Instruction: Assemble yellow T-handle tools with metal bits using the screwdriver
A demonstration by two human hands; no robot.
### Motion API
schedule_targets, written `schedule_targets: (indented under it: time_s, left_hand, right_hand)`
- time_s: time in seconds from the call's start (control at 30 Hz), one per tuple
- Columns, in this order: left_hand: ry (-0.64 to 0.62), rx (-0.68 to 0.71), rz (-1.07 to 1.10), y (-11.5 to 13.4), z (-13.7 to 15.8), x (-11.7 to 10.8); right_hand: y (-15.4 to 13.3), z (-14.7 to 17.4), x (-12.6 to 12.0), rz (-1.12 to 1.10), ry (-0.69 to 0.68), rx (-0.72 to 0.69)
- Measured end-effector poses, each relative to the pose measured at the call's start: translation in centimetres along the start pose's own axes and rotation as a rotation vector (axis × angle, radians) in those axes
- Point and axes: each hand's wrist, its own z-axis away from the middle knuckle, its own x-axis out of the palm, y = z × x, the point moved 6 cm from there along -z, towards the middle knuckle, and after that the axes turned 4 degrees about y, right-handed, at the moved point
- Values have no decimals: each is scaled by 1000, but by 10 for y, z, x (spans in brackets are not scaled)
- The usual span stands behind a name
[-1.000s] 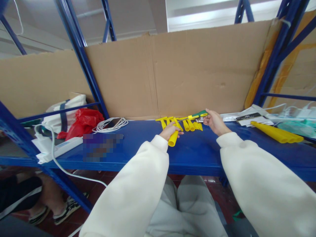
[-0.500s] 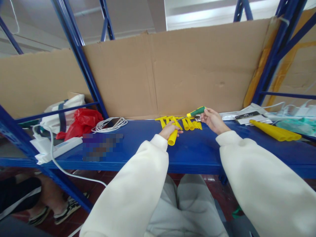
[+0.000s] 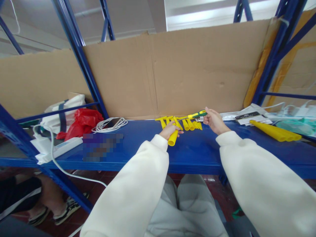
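My left hand (image 3: 167,131) is closed around a yellow tapered plastic tube (image 3: 172,140), its wide round opening facing me. In my right hand (image 3: 213,119), pinched fingers hold the rear of a green and yellow screwdriver (image 3: 197,114). The screwdriver points left, its shaft reaching toward the far end of the held tube; whether the tip touches it I cannot make out. Several similar yellow tubes (image 3: 189,124) lie in a row just behind and between my hands. Small silvery pieces (image 3: 200,118), partly hidden, lie behind the screwdriver handle.
The blue shelf (image 3: 195,154) is backed by cardboard (image 3: 187,72). To the left are a coiled white cable (image 3: 111,125), a red bag (image 3: 82,122) and a power strip (image 3: 64,147). Larger yellow cones (image 3: 274,131) and packets (image 3: 253,117) lie right. A person's legs (image 3: 48,194) show lower left.
The screwdriver handle has tipped down to lie flatter, and my right hand has shifted slightly to the right. My left hand and the yellow tube stay nearly in place.
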Motion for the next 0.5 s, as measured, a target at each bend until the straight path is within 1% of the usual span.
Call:
schedule_targets:
  time_s: [0.2,0.27,0.5]
  left_hand:
    - [13,10,-31,-1,-3,-2]
    - [3,9,-43,-1,-3,-2]
    - [-4,8,-31,-2,-2,0]
  right_hand:
    - [-3,4,6,-43,-87,35]
    - [-3,5,7,-56,-97,46]
    - [1,-1,0,-64,-23,89]
